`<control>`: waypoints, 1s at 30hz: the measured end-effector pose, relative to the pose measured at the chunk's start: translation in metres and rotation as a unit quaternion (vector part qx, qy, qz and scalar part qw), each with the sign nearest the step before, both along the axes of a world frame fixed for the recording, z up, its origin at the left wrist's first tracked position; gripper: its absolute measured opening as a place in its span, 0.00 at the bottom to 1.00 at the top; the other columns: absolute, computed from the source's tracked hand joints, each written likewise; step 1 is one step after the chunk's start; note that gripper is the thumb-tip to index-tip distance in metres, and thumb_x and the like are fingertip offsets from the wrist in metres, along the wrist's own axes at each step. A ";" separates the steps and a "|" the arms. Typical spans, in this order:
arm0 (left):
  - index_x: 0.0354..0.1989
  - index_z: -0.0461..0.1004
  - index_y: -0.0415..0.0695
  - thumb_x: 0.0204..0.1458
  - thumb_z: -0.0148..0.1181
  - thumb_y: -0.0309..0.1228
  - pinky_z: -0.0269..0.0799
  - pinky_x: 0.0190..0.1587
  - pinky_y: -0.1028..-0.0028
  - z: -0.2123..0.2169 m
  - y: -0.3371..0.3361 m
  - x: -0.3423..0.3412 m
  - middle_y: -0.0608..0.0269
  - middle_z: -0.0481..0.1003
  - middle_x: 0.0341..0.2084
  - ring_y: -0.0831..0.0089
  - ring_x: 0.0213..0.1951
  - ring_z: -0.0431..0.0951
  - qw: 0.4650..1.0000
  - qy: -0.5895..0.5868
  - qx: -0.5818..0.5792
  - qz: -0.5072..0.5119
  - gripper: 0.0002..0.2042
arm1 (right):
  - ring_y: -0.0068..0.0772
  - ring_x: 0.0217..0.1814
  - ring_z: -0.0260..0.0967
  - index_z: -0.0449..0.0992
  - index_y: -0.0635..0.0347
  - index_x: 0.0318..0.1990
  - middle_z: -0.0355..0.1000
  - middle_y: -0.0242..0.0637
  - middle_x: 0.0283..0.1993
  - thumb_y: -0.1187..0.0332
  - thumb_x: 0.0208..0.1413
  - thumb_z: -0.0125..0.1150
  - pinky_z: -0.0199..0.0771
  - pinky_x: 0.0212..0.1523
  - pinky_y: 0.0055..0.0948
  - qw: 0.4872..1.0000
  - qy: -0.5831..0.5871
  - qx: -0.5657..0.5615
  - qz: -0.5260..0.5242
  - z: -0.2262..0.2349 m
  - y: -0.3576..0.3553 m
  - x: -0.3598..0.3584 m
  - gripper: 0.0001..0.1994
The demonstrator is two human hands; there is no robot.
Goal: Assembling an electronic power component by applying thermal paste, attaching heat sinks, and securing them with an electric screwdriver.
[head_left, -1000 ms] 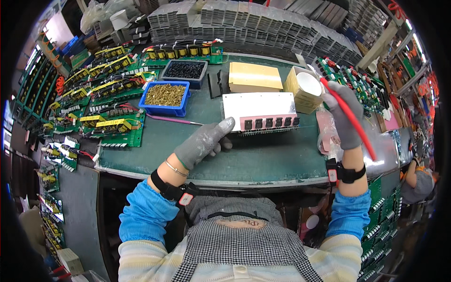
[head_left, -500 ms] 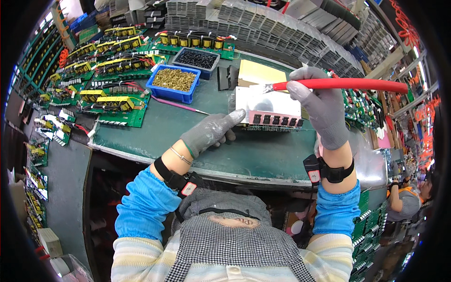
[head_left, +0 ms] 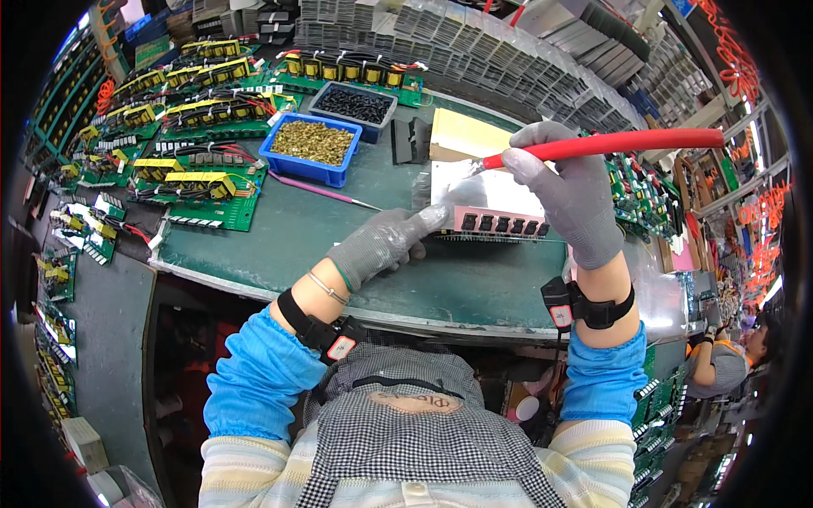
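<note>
A flat silvery-white metal plate lies on the bench, smeared with white paste at its upper left. Along its near edge runs a pink strip carrying a row of black electronic parts. My right hand, in a grey glove, is closed round a red-handled brush, whose tip touches the plate near the paste. My grey-gloved left hand grips the plate's near left corner, thumb on top and fingers curled low, partly hidden. White smears mark both gloves.
A blue bin of brass-coloured pieces and a grey bin of black parts stand left of the plate, near a pink-handled tool. Green circuit boards crowd the left; stacked grey plates line the back. A co-worker sits far right.
The brush and my right hand have moved slightly left and toward me over the plate. My left hand stays at the corner, and the whole view has shifted a little.
</note>
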State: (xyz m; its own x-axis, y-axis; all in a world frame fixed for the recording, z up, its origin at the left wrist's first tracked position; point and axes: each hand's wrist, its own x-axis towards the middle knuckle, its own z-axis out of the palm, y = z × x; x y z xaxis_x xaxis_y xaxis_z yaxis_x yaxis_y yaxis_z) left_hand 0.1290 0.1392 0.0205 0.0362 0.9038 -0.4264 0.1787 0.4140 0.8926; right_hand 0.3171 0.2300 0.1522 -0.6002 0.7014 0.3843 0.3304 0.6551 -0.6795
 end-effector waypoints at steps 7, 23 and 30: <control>0.48 0.74 0.38 0.57 0.46 0.65 0.66 0.26 0.78 -0.003 -0.001 -0.001 0.62 0.75 0.27 0.80 0.24 0.66 1.000 -0.013 0.013 0.006 0.36 | 0.25 0.27 0.72 0.78 0.61 0.34 0.73 0.34 0.24 0.59 0.54 0.64 0.71 0.32 0.26 0.998 -0.047 0.052 -0.003 0.001 0.010 0.003 0.13; 0.45 0.76 0.39 0.58 0.49 0.62 0.63 0.24 0.84 -0.006 -0.003 0.001 0.67 0.75 0.25 0.85 0.23 0.65 0.997 -0.047 0.028 0.049 0.32 | 0.35 0.33 0.76 0.77 0.61 0.34 0.76 0.41 0.27 0.61 0.52 0.65 0.73 0.38 0.31 0.983 -0.108 0.134 -0.060 0.005 0.035 0.054 0.12; 0.45 0.76 0.39 0.58 0.48 0.62 0.63 0.23 0.84 -0.007 -0.004 0.002 0.67 0.75 0.25 0.86 0.22 0.65 0.997 -0.045 0.037 0.047 0.33 | 0.39 0.32 0.76 0.77 0.62 0.34 0.76 0.42 0.28 0.62 0.52 0.65 0.74 0.39 0.33 0.986 -0.102 0.097 -0.088 0.004 0.044 0.079 0.11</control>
State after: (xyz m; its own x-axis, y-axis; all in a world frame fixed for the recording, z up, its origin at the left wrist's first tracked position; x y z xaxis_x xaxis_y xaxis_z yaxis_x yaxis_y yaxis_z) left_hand 0.1315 0.1353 0.0139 -0.0158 0.9338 -0.3574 0.0605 0.3577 0.9319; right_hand 0.3961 0.2737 0.1563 -0.5544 0.7264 0.4062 0.5672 0.6869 -0.4544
